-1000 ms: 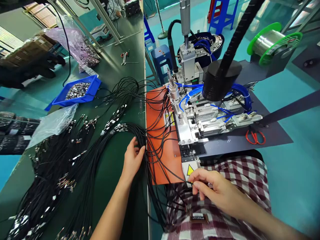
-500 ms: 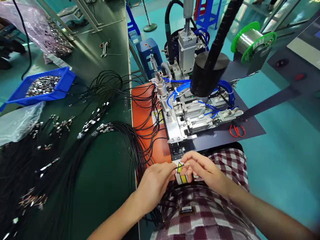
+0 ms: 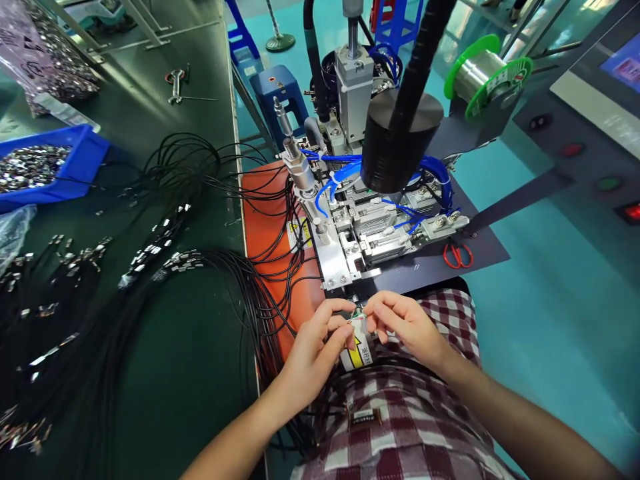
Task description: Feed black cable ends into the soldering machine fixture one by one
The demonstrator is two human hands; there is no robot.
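Note:
My left hand point(image 3: 323, 347) is in front of the machine, its thumb and curled fingers closed around the end of a thin black cable that they mostly hide. Its index finger reaches over fine bare-ended wires point(image 3: 358, 313), green and white, that fan out from the cable end. My right hand point(image 3: 407, 327) meets it from the right, thumb and index finger pinched at the same wires. Below the fingertips shows a white label with a yellow arrow point(image 3: 356, 353). Just beyond the hands stands the metal fixture point(image 3: 337, 270) of the machine.
Bundles of black cables point(image 3: 240, 280) with metal connectors cross the dark table point(image 3: 190, 373) and an orange mat point(image 3: 265, 213). A blue bin point(image 3: 83, 167) of small metal parts stands left. Red-handled scissors point(image 3: 457, 255) lie right, below a green-rimmed solder spool point(image 3: 487, 77).
My left index finger has lifted away from the thumb, and coloured wires now show between the hands. Both hands have moved slightly closer to the fixture. The view has shifted right.

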